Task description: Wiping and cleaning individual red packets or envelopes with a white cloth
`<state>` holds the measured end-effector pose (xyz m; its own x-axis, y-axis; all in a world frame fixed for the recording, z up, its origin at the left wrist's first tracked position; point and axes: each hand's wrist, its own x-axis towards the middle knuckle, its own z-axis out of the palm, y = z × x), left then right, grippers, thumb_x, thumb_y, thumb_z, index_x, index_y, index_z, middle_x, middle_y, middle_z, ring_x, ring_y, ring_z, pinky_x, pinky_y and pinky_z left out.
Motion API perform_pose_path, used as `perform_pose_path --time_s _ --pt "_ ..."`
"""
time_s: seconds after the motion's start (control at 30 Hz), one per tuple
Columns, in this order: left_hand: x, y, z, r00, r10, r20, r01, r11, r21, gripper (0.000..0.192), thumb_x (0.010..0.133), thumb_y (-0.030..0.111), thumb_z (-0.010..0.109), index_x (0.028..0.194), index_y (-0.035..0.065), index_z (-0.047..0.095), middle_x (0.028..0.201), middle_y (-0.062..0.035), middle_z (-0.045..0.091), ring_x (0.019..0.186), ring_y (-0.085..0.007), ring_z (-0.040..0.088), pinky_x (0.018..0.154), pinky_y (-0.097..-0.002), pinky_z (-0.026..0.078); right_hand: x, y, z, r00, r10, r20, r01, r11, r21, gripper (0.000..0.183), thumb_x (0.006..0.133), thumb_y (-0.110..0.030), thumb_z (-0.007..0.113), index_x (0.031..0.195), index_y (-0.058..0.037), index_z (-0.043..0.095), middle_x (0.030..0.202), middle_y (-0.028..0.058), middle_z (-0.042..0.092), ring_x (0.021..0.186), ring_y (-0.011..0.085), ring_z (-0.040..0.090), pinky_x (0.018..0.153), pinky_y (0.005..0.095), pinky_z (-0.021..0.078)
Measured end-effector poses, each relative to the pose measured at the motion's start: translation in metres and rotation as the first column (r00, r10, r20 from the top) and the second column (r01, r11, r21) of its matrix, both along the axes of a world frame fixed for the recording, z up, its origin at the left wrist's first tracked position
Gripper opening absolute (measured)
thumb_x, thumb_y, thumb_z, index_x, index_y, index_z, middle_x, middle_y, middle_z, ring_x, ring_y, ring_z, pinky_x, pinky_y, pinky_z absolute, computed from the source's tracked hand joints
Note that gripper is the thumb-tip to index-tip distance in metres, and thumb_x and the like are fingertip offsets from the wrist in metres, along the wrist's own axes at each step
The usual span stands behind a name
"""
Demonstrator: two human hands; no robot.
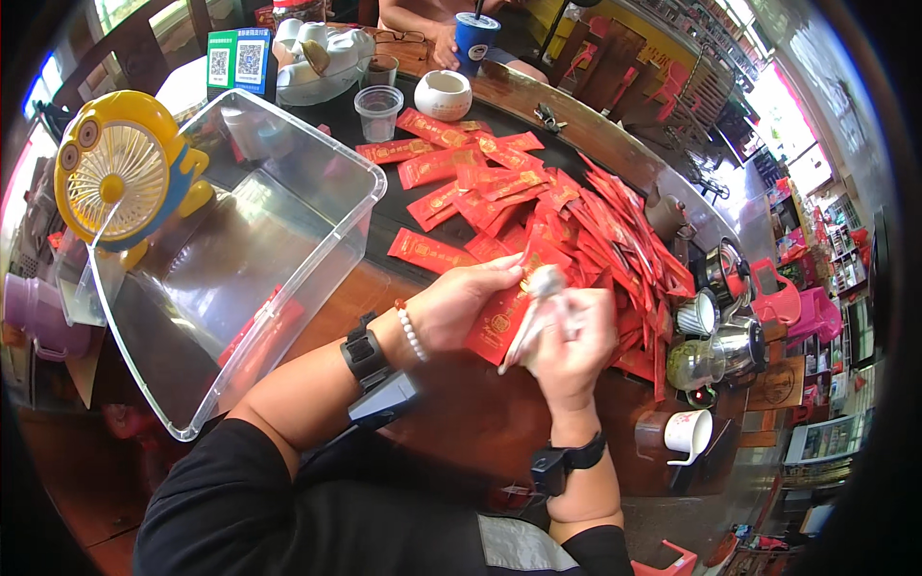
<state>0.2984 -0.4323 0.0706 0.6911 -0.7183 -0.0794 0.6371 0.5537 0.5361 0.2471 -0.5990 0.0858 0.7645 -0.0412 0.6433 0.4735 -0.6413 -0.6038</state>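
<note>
My left hand (468,299), with a beaded bracelet at its wrist, grips a red packet with gold print (497,324) between thumb and fingers. Close on its right, my right hand (576,338) is closed on a crumpled whitish cloth or tissue (545,282), which lies against the packet's face; motion blurs it, so its material is uncertain. Just beyond both hands spreads a large heap of similar red packets (612,230). To the left stands a clear plastic bin (338,245), tilted in view, with something red showing through its lower wall.
A yellow cartoon fan (112,187) stands at the bin's far left corner. Beyond the packets are a white ceramic pot (443,97), a clear plastic cup (379,115) and a bowl of white cups (310,83). Glass teapots (695,363) and a white cup (688,432) are at right. Another person holds a blue cup (475,43).
</note>
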Motion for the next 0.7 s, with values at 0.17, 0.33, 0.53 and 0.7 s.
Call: perform_pose_path --time_s 0.17,0.33,0.53,0.7 --pt "-0.004 -0.009 0.004 0.999 -0.024 -0.033 0.023 0.999 -0.027 0.035 0.101 0.022 0.048 0.132 0.0058 0.05 0.126 -0.0069 0.058 0.12 -0.0182 0.055 0.105 -0.0367 0.041 0.01 -0.014 -0.003 0.993 -0.119 0.004 0.117 0.98 0.16 0.012 0.088 -0.005 0.065 0.094 0.0014 0.057 0.087 0.0137 0.059 0.076 0.0236 0.06 0.068 0.0349 0.0489" --pt "0.004 -0.007 -0.004 0.997 0.045 -0.065 -0.046 0.999 -0.015 0.036 0.102 0.02 0.046 0.135 0.0064 0.048 0.131 -0.0053 0.055 0.126 -0.0161 0.048 0.108 -0.0353 0.036 0.006 0.003 -0.002 0.979 0.084 -0.184 -0.07 0.994 0.083 0.016 0.085 -0.001 0.068 0.097 0.0013 0.058 0.085 0.0132 0.063 0.073 0.0232 0.064 0.064 0.0325 0.0511" --pt "0.017 -0.001 -0.005 0.974 0.078 -0.211 -0.136 0.951 -0.278 0.042 0.105 0.024 0.039 0.145 0.0113 0.034 0.139 -0.0134 0.049 0.127 -0.0287 0.051 0.105 -0.0446 0.045 -0.002 0.013 0.003 0.903 0.268 -0.337 -0.261 0.963 0.065 0.018 0.082 -0.004 0.069 0.093 0.0007 0.056 0.079 0.0184 0.062 0.069 0.0332 0.065 0.06 0.0367 0.051" --pt "0.018 0.007 -0.005 0.973 0.154 -0.169 -0.196 0.943 -0.268 0.041 0.106 0.021 0.036 0.146 0.0143 0.034 0.141 -0.0164 0.048 0.122 -0.0286 0.055 0.098 -0.0447 0.05 -0.01 0.021 0.004 0.811 0.467 -0.352 -0.519 0.852 -0.064 0.018 0.074 -0.002 0.071 0.089 -0.0026 0.062 0.079 0.0122 0.065 0.065 0.0243 0.064 0.06 0.0322 0.0497"
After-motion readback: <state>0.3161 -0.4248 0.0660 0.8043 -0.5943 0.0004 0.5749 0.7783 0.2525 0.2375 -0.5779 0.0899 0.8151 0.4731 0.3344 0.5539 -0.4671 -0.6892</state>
